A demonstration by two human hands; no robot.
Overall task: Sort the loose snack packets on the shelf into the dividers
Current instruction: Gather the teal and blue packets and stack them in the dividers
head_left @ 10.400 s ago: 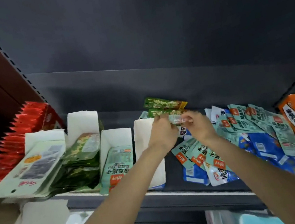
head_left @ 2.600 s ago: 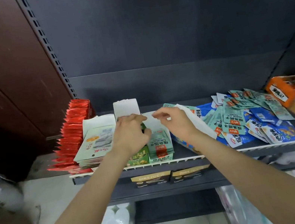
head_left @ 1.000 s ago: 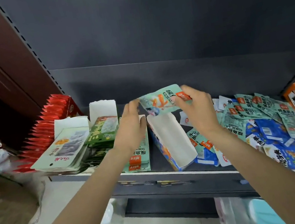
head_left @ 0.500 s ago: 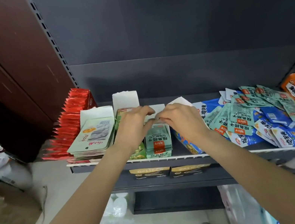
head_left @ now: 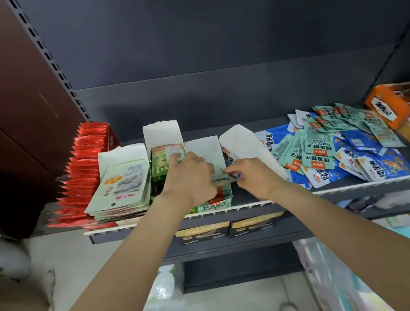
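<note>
Both hands have lowered: left hand [head_left: 191, 178] and right hand [head_left: 252, 174] pinch a green packet [head_left: 221, 178] over the centre divider [head_left: 204, 152].

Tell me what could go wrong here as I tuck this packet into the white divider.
1. The mint-green packet stack already reaches the shelf's front rail; pressing with the left hand and right hand might push packets over the edge.
2. The next white divider leans rightward and could tip further if bumped.
3. The loose pile overlaps loosely near the rail, so a wrist could drag some off.
</note>
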